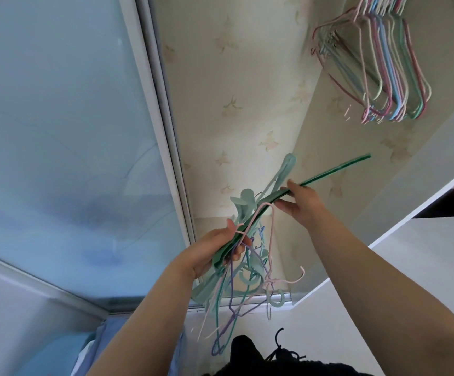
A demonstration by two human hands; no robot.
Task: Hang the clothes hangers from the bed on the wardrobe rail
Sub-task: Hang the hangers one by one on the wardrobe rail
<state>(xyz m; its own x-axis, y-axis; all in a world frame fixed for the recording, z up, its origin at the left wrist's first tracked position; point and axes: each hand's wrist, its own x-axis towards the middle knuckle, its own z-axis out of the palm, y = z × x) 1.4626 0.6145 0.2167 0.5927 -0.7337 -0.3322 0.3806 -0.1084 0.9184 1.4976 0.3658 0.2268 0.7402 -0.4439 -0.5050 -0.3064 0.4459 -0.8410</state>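
My left hand (215,249) grips a tangled bundle of hangers (243,270) in mint, pink, lilac and teal, which dangle below it. My right hand (300,200) pinches a dark green hanger (331,169) that sticks out of the bundle up and to the right. Several pastel hangers (383,66) hang in a row at the top right inside the wardrobe; the rail itself is out of view.
A frosted glass sliding door (65,147) with a pale metal frame (166,126) fills the left side. Floral wallpaper (236,77) lines the wardrobe's inside. A white shelf edge (410,207) runs along the right. Dark clothing (261,359) shows at the bottom.
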